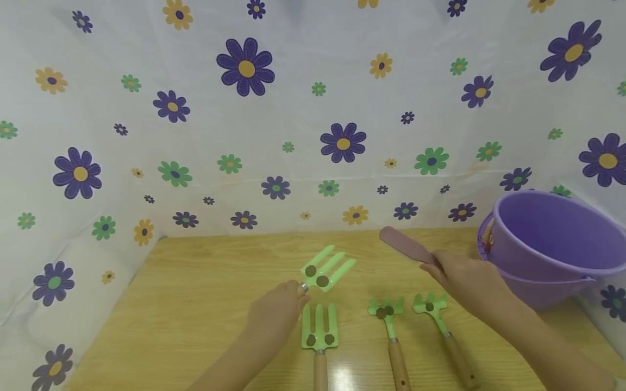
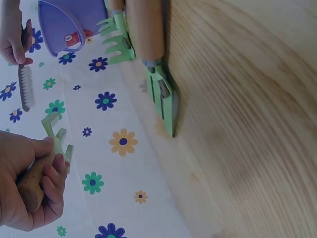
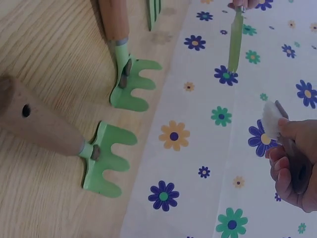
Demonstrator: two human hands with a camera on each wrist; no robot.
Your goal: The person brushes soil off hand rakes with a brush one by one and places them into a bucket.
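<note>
My left hand (image 1: 275, 314) grips the wooden handle (image 2: 33, 184) of a green three-tined garden fork (image 1: 326, 270), raised above the table with its tines pointing away. Two brown spots mark its head. In my right hand (image 1: 468, 278) is a brush with a mauve back (image 1: 406, 246), held up to the right of the fork. White bristles (image 3: 270, 120) show on it in the right wrist view. The brush and the fork are apart. Below the left hand lies a second green fork (image 1: 319, 328), also spotted brown.
Two small green rakes with wooden handles (image 1: 398, 361) (image 1: 458, 358) lie on the wooden table (image 1: 195, 293), right of the second fork, brown spots on their heads. A purple bucket (image 1: 533, 277) stands at the right, close to my right forearm. A flower-patterned sheet (image 1: 293, 108) hangs behind and along the sides.
</note>
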